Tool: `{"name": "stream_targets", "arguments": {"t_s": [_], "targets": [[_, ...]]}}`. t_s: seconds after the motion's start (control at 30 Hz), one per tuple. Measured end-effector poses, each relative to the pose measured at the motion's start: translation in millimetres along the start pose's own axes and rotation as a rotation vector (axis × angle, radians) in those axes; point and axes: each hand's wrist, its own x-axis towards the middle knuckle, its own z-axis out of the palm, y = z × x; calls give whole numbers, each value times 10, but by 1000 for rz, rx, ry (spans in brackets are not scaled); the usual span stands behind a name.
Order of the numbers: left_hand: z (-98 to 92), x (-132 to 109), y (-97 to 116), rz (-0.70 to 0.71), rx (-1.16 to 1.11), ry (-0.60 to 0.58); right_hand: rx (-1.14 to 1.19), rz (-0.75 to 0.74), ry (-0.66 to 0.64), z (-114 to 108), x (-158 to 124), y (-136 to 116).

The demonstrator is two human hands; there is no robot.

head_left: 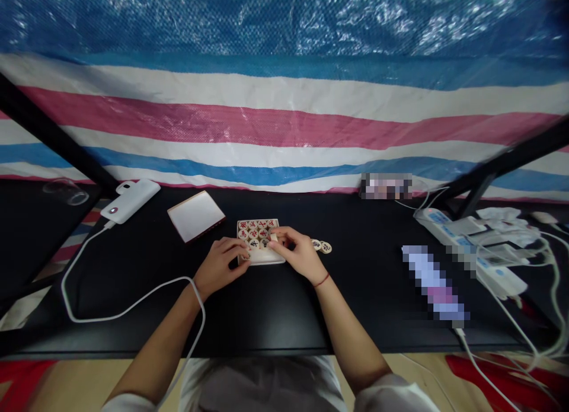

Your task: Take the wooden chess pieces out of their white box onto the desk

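Note:
A small wooden box (pixel 262 256) filled with round Chinese chess pieces (pixel 253 229) sits on the black table (pixel 133 275) in front of me. My left hand (pixel 220 267) rests against the box's left front corner, fingers curled on its edge. My right hand (pixel 300 252) lies over the box's right side, fingertips pinched on a piece inside it. Two loose chess pieces (pixel 322 246) lie on the table just right of my right hand.
The box lid (pixel 195 215) lies to the left, and a white power bank (pixel 130 200) with a long white cable (pixel 89 317) lies further left. A power strip (pixel 471 246) with plugs and cords crowds the right side. A striped tarp (pixel 284 104) hangs behind the table.

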Motion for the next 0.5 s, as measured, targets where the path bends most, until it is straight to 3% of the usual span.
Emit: {"name": "stream_targets", "arguments": {"t_s": [0.17, 0.27, 0.5], "targets": [[2, -16, -25, 21, 62, -6, -28, -12, -15, 3, -3, -31], [4, -30, -36, 17, 84, -49, -91, -93, -46, 56, -26, -68], [20, -52, -86, -59, 34, -23, -488, -257, -163, 390, -84, -205]]}}
